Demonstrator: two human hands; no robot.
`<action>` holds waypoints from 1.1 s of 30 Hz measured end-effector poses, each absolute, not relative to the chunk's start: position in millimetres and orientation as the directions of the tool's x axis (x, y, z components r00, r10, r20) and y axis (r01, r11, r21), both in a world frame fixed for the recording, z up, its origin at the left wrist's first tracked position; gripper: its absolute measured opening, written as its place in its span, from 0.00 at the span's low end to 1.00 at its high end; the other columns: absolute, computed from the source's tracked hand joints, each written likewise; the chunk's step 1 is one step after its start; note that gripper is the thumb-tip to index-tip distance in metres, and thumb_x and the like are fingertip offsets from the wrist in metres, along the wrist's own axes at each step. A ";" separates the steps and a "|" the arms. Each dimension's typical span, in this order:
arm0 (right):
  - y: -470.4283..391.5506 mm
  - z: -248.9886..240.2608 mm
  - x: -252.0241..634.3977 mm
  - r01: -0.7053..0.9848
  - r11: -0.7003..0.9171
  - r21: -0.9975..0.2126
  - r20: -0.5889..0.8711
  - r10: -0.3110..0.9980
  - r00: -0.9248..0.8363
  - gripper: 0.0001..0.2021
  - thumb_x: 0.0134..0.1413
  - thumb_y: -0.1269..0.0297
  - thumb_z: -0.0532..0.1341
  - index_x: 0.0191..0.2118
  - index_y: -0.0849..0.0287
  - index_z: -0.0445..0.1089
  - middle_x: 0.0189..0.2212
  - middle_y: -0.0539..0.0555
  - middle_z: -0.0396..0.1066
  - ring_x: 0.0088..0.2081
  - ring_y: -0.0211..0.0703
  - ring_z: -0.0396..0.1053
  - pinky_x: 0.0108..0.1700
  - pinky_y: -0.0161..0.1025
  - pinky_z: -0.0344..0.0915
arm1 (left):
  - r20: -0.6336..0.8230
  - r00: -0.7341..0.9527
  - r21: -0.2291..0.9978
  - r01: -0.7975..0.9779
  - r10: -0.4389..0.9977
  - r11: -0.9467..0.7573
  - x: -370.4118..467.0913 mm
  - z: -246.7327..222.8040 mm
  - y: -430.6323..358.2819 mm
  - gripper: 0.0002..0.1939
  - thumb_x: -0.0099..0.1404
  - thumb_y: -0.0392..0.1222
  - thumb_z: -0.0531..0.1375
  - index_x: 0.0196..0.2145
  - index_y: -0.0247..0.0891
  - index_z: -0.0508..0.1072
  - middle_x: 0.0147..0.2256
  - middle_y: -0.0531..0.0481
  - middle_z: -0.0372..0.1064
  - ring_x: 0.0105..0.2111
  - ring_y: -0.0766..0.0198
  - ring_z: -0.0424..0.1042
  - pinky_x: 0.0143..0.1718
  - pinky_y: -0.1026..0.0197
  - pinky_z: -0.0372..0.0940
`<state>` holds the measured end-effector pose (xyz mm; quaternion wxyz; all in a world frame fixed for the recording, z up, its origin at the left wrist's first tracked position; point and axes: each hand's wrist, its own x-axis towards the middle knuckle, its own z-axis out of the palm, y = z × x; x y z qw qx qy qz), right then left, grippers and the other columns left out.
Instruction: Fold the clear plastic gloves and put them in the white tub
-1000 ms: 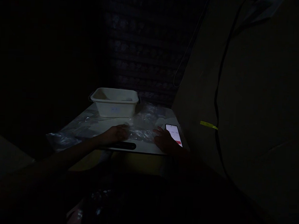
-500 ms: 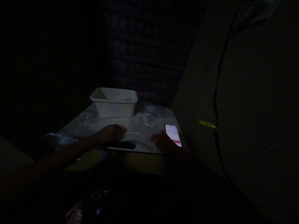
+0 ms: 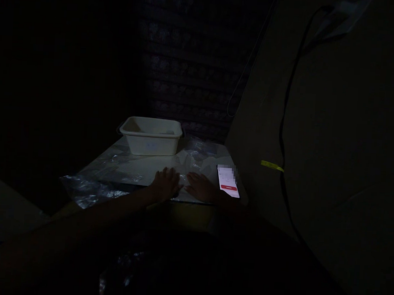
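Resting palm-down, fingers spread: left hand (image 3: 165,184), right hand (image 3: 200,186) | clear film (image 3: 182,178): between hands, near bench (image 3: 146,164) edge | risk: left forearm (image 3: 121,211) catching overhanging plastic (image 3: 87,192), near left, could drag it off.

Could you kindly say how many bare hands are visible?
2: the bare left hand and the bare right hand, side by side over the pale flat tabletop, the right nearer the lit rectangular phone. Darkness could hide others.
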<state>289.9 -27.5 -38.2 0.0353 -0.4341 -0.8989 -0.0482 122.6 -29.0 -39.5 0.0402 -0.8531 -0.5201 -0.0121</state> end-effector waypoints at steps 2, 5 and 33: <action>-27.6 -38.5 292.8 0.794 0.607 0.044 0.068 0.791 -0.608 0.24 0.51 0.54 0.40 0.50 0.65 0.52 0.51 0.62 0.51 0.52 0.46 0.47 0.48 0.47 0.48 | 0.075 0.398 -0.090 0.916 0.914 -0.391 118.4 -37.9 -28.5 0.27 0.57 0.51 0.42 0.48 0.28 0.57 0.51 0.31 0.46 0.51 0.38 0.41 0.42 0.40 0.43; -26.1 -38.5 297.8 0.815 0.580 0.015 0.025 0.814 -0.580 0.23 0.51 0.53 0.39 0.49 0.61 0.53 0.52 0.59 0.50 0.52 0.46 0.47 0.48 0.50 0.48 | 0.100 0.360 -0.114 0.930 0.928 -0.348 106.9 -33.9 -24.8 0.26 0.57 0.50 0.43 0.47 0.28 0.58 0.51 0.31 0.47 0.50 0.39 0.44 0.42 0.41 0.44; -33.3 -31.9 251.5 0.665 0.744 0.063 0.078 0.661 -0.746 0.20 0.52 0.56 0.41 0.47 0.59 0.55 0.50 0.58 0.53 0.51 0.43 0.49 0.48 0.50 0.46 | 0.019 0.080 0.892 0.450 0.997 -0.053 68.0 -25.8 20.4 0.12 0.41 0.45 0.53 0.22 0.34 0.69 0.25 0.46 0.69 0.28 0.60 0.67 0.28 0.61 0.61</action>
